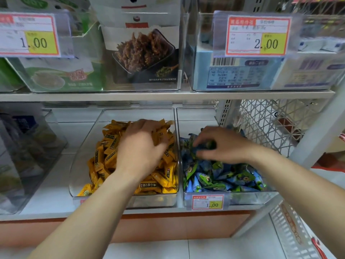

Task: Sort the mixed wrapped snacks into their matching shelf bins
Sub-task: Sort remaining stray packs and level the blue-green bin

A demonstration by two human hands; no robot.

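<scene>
1. Left hand: palm down on the yellow snacks; fingers bent into the heap; whether they grip a piece cannot be told.
2. Right hand: fingers and thumb curled, pinching one blurred blue-green snack at the fingertips.
3. Yellow snacks: heaped under and around the left hand; held in the yellow bin, a clear tub.
4. Blue-green snacks: heaped beneath the right hand and on its wrist side; held in the blue bin, also clear; the two bins stand side by side, their shared walls between the hands.
5. Price label: on the front wall of the blue bin, below the right wrist; reads 1.00.
6. Upper shelf: beyond both hands; carries clear tubs of boxed goods.
7. Mesh panel: white; on the outer side of the right hand.
</scene>
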